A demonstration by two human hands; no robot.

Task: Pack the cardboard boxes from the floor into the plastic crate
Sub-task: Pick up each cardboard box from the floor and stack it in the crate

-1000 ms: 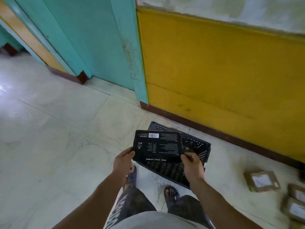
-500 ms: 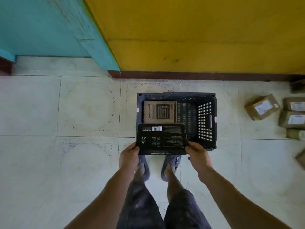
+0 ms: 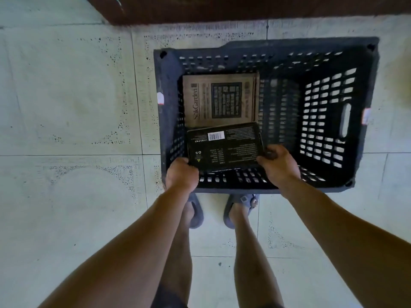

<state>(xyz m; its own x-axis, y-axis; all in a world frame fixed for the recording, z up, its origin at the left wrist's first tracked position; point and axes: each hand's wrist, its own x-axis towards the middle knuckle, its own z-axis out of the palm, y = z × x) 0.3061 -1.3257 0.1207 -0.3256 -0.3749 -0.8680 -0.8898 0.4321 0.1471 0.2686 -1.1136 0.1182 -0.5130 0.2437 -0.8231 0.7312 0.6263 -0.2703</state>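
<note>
Evidently the placing step was in hand. The left hand [image 3: 181, 174], low and left of centre in the frame, curled its fingers round the near left corner of a flat black cardboard box with white print and a barcode label [image 3: 224, 147]. The right hand [image 3: 278, 164], just right of centre, pinched the near right corner of the same box, thumb on top. Between the two hands the box sat slightly tilted inside the dark blue perforated plastic crate [image 3: 160, 121], over its near left part. Whether its underside touched the crate bottom could not be told.

Just beyond it, toward the top of the frame, a flat brown printed cardboard box [image 3: 220, 101] lay on the crate bottom against the left wall. The right half of the crate held nothing visible. The crate stood on the pale tiled floor [image 3: 66, 107], with the person's grey sandals [image 3: 196, 213] just below its near rim.

By my judgement, the next move called for levelling the black box, setting it flat beside the brown one, then letting go with both hands. No further boxes showed on the floor in this view.
</note>
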